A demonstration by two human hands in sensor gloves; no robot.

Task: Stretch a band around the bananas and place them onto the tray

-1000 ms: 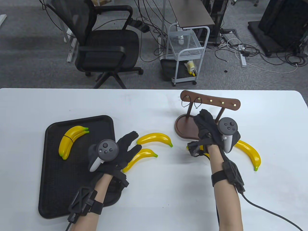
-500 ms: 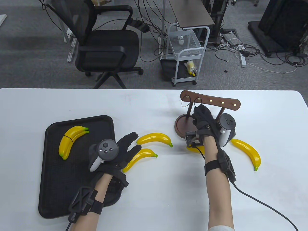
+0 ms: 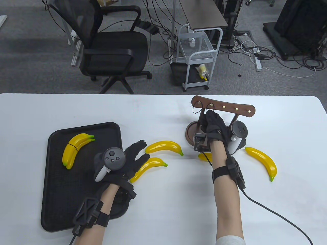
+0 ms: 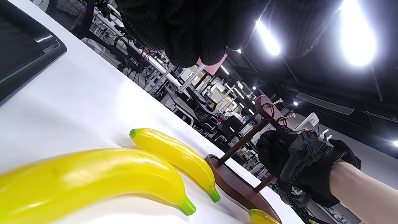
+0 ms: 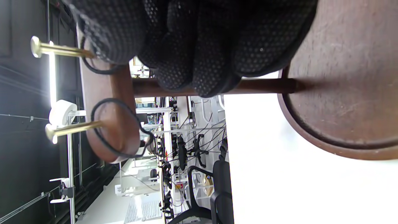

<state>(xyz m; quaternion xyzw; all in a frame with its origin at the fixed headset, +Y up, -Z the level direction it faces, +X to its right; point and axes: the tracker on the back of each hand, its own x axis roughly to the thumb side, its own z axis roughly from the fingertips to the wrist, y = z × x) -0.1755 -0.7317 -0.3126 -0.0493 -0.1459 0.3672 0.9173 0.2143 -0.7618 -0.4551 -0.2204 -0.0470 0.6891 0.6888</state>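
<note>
Table view: left hand point(image 3: 127, 159) flat-fingered at the tray point(image 3: 84, 127) edge; right hand point(image 3: 214, 125) grip unclear at the rack point(image 3: 223, 107).

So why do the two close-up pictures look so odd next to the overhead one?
Left wrist view: tilted, ceiling lights flare white, the near banana looms large and soft. Right wrist view: turned sideways, the right hand fills the top, dark and close, and the table is washed out white. Table view: evenly lit, sharp, soft shadows only.
</note>
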